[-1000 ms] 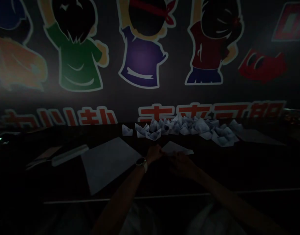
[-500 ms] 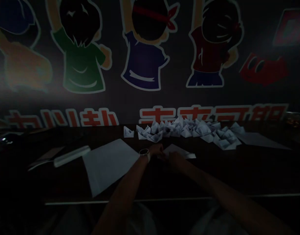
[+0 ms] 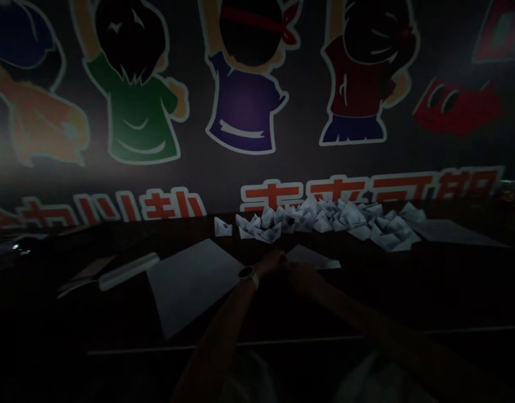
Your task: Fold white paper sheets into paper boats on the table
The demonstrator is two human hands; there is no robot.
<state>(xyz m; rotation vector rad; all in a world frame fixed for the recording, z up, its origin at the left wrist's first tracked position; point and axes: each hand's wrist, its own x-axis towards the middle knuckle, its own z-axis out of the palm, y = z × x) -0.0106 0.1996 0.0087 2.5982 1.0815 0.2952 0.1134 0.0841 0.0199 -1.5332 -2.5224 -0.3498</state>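
So, my left hand (image 3: 271, 263) and my right hand (image 3: 303, 278) are drawn together at the near edge of a sheet of white paper (image 3: 313, 257), nearly touching each other. Both look curled closed rather than spread, but the light is so low that I cannot tell whether my fingers are pinching the paper or only resting against it. The sheet lies flat on the dark tabletop (image 3: 450, 291), just beyond my right hand, with its far corner showing past my knuckles.

From how the paper lies, I judge that I am working a fold along that near edge, and the sheet is not yet shaped like the folded paper boats (image 3: 324, 221) heaped in a long row further up the table. This moment seems to call for a steady, even hold on the edge, with the crease lined up before any pressure goes on.

A single paper boat (image 3: 223, 226) stands apart at the left end of the heap. A larger blank sheet (image 3: 190, 285) lies to the left of my hands, close to the wristwatch (image 3: 248, 275) on my left wrist, and another sheet (image 3: 454, 233) lies at the right end of the heap. Further left is a pale straight strip (image 3: 129, 271), too dim to identify. Behind the table, a wall mural of cartoon figures (image 3: 244, 106) rises above red lettering (image 3: 324, 190).
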